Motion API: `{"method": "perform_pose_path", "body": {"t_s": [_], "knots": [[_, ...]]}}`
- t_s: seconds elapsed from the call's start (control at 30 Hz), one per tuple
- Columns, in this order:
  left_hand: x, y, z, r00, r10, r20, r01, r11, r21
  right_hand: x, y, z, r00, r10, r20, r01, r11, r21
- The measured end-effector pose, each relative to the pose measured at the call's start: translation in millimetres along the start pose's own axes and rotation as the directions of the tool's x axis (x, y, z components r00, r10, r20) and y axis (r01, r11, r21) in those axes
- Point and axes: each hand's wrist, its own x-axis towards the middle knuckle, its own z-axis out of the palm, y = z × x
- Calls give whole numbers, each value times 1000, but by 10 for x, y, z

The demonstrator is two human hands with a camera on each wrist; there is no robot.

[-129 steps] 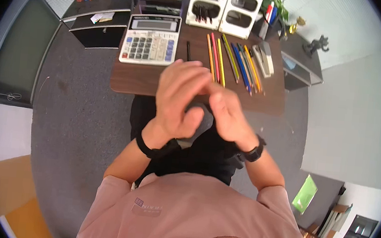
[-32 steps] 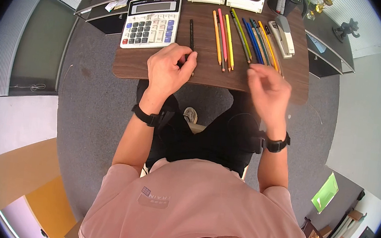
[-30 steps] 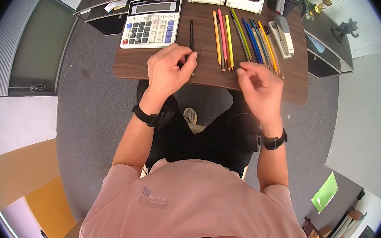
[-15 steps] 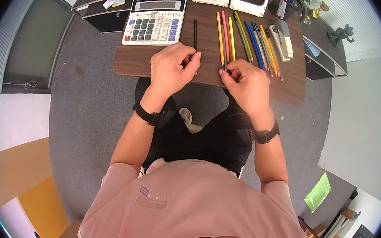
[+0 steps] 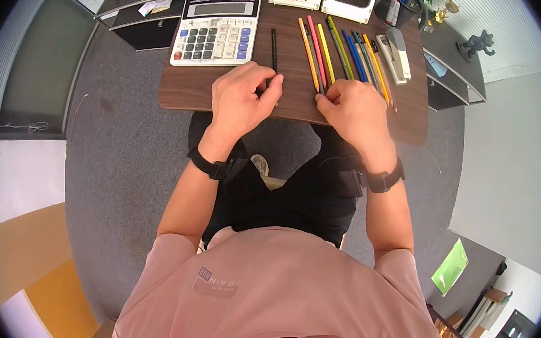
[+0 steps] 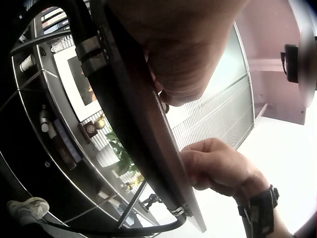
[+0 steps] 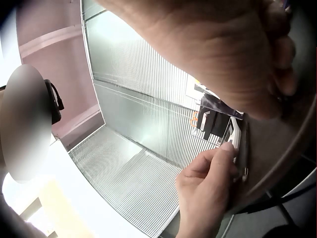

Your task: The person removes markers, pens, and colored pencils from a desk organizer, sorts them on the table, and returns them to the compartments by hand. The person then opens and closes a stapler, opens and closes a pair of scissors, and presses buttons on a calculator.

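Note:
My left hand (image 5: 242,94) rests at the table's front edge below the calculator (image 5: 216,31). Its thumb and index finger pinch the lower part of a black pencil (image 5: 274,47), whose end shows below the thumb. To the right, my right hand (image 5: 357,112) has its thumb and curled fingers at the near ends of the orange pencil (image 5: 308,54) and pink pencil (image 5: 319,50), seemingly pinching one; the fingertips hide which. The yellow pencil (image 5: 325,49) and olive pencil (image 5: 340,49) run up from behind this hand. In the right wrist view, the left hand (image 7: 205,183) sits beside the black pencil.
Blue pencils (image 5: 354,56) and more coloured ones lie right of the hands, beside a white-and-grey stapler (image 5: 395,56). White holders (image 5: 347,10) and a black pen cup (image 5: 389,14) stand at the table's back. Side cabinets flank the table (image 5: 190,93).
From close together in the air, the hands have come down to the table. The left stays by the black pencil; the right has moved left from the olive pencil's end to the orange and pink ones.

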Motion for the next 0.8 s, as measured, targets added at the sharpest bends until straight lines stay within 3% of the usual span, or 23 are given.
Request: {"method": "perform_pose_path", "body": {"t_s": [0.33, 0.63, 0.8], "knots": [[-8, -4, -11, 1000, 4, 0, -4, 1000, 4, 18, 3, -75, 999, -23, 26, 23, 1000, 1], [-9, -13, -6, 1000, 14, 0, -14, 1000, -4, 54, 33, 13, 997, -32, -73, 30, 999, -28], [-8, -21, -4, 1000, 18, -14, -18, 1000, -14, -7, 16, -67, 996, 46, -82, -34, 991, 133]]}}
